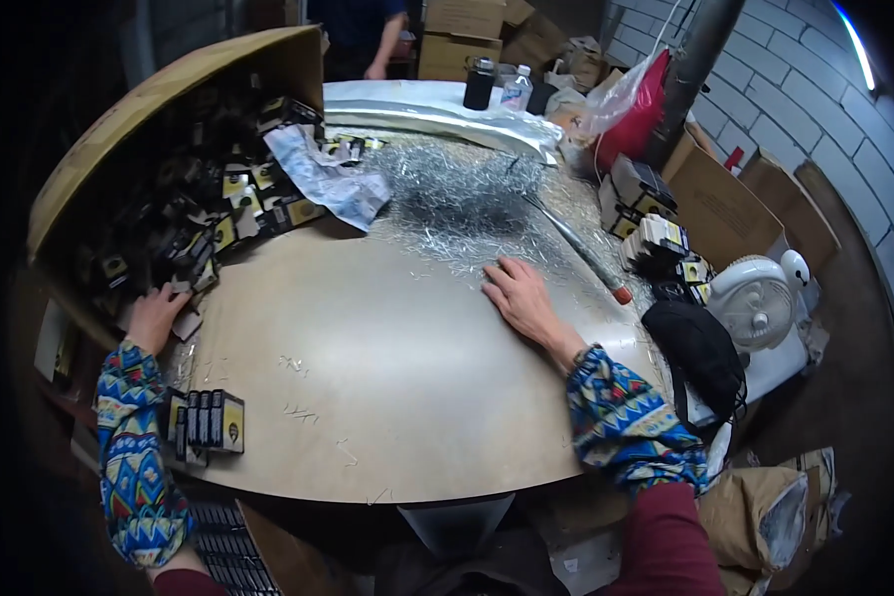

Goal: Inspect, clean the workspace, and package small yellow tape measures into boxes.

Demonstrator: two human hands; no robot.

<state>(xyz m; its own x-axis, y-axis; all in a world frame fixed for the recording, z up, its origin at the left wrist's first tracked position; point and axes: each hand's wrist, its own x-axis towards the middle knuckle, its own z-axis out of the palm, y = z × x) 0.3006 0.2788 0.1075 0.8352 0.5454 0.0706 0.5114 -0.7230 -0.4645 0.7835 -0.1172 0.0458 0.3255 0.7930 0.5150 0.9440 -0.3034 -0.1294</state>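
At the left, my left hand (152, 320) is at the near edge of a heap of small black, yellow and white cardboard boxes (230, 230). Its fingers are bent and closed on a small box with a pale flap (186, 324), partly hidden by the hand. My right hand (522, 298) lies open, palm down on the tabletop (387, 368), its fingers stretched out and holding nothing. Just beyond its fingertips spreads a pile of thin silvery metal pins (462, 204). A tool with a metal shaft and reddish end (591, 260) rests on the pile's right side.
A large tipped carton (169, 84) surrounds the box heap, with crumpled paper (333, 179) at its mouth. Filled small boxes (209, 421) stand at the near left. At right are a black pouch (693, 353) and white fan (755, 303). Another person (368, 35) stands beyond the table.
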